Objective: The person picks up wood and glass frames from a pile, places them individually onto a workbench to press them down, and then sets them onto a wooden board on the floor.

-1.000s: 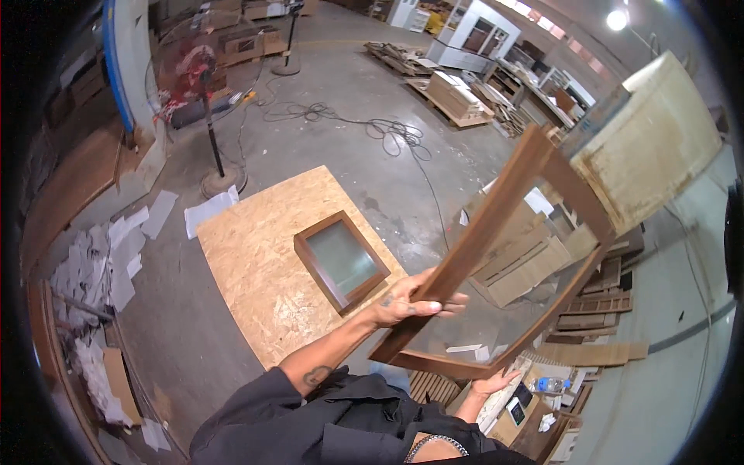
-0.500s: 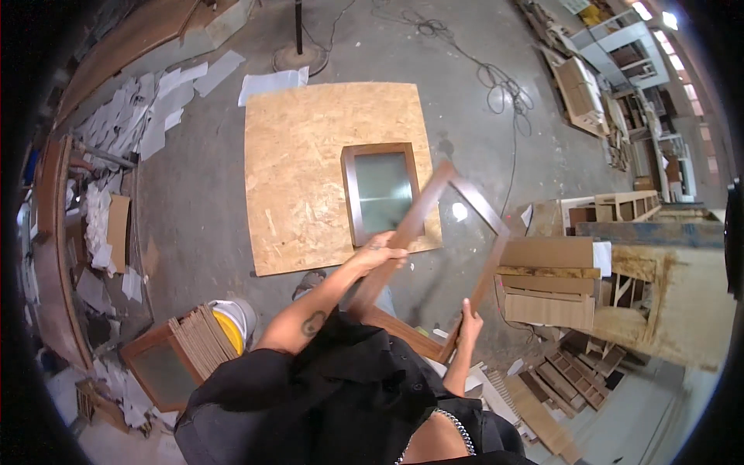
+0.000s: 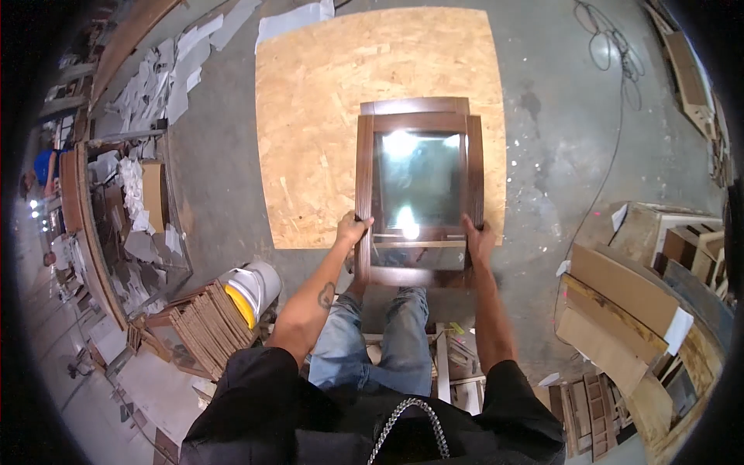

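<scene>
My left hand [image 3: 354, 230] and my right hand [image 3: 479, 237] grip the two long sides of a brown wooden-framed glass door panel [image 3: 363, 167]. Both sets of fingers are closed round its edges, low on the sides. Bright reflections show in its glass. Beneath it, on a wooden chipboard sheet [image 3: 310, 139], lies a similar brown-framed panel [image 3: 418, 105], its far rail sticking out past the held one. The held panel's near end reaches beyond the sheet's near edge, above my legs. I cannot tell whether the two panels touch.
On the left stand a stack of brown boards [image 3: 209, 325] and a white bucket [image 3: 263, 284] with something yellow. Cardboard pieces [image 3: 620, 302] and wood scraps [image 3: 593, 411] lie on the right. A cable [image 3: 620, 54] trails over the concrete floor. White sheets [image 3: 163, 85] litter the far left.
The held panel has swung from a tilted position at the right to lie nearly level over the other panel. My left hand now grips its left side, my right hand its right side.
</scene>
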`<state>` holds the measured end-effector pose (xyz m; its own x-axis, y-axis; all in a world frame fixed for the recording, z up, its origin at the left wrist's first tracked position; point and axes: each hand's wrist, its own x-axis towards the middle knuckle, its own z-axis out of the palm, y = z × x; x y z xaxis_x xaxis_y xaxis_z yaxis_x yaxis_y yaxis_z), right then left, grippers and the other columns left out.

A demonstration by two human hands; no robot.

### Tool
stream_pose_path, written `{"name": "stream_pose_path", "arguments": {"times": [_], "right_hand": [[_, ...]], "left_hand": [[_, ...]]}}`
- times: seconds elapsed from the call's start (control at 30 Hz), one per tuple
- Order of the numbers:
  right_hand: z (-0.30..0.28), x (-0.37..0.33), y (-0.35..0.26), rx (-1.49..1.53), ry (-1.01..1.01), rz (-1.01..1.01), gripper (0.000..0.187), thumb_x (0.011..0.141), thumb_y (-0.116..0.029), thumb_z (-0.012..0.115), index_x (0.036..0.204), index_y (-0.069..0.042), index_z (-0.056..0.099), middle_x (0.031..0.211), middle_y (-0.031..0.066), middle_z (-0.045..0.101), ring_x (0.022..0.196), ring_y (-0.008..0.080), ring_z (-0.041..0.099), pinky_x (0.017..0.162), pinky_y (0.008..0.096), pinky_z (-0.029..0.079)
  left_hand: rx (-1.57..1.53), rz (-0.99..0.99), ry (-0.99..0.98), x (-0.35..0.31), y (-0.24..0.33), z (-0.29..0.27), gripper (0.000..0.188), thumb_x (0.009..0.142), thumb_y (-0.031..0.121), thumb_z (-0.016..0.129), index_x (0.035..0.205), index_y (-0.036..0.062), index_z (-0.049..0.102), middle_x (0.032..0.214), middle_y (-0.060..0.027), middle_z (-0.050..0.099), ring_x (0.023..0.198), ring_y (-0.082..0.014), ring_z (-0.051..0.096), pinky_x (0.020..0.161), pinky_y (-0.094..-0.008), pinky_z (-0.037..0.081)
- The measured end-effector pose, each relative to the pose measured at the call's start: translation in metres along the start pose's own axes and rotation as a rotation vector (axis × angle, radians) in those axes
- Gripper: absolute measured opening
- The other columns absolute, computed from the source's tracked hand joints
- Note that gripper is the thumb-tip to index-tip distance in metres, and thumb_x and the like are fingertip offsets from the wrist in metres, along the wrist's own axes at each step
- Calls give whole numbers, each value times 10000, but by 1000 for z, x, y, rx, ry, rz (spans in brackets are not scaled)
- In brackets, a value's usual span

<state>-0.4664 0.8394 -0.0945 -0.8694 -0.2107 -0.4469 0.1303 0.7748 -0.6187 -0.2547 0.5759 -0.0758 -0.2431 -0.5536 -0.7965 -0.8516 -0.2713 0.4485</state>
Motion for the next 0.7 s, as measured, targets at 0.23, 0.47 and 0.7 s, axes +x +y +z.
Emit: {"name": "stream_pose_path", "arguments": {"times": [0.23, 0.47, 0.7], "right_hand": [[32, 96, 12, -81, -106, 25, 573, 787, -526, 683, 842, 43, 635, 728, 182, 653, 675, 310, 637, 624, 404, 483], [59, 100, 36, -303, 82, -394, 443, 818, -358, 691, 1083, -15, 601, 1093, 208, 564, 906, 396, 594, 753, 451, 490], [74, 90, 64, -223, -134, -45, 500, 817, -277, 682, 1204, -19, 500, 946, 248, 637, 890, 444, 598, 755, 478, 477]], "left_hand": [[111, -20, 30, 85, 12, 46, 575, 799, 355, 741, 1222, 10, 561, 1136, -178, 634, 1027, -258, 604, 908, -340, 462], [304, 172, 396, 107, -45, 69, 611, 781, 344, 739, 1233, -24, 557, 1215, -249, 568, 1098, -321, 573, 948, -340, 439], [-177, -202, 64, 108, -23, 82, 729, 870, 249, 676, 1436, -15, 301, 1442, -168, 398, 1312, -259, 401, 1094, -355, 282]]}}
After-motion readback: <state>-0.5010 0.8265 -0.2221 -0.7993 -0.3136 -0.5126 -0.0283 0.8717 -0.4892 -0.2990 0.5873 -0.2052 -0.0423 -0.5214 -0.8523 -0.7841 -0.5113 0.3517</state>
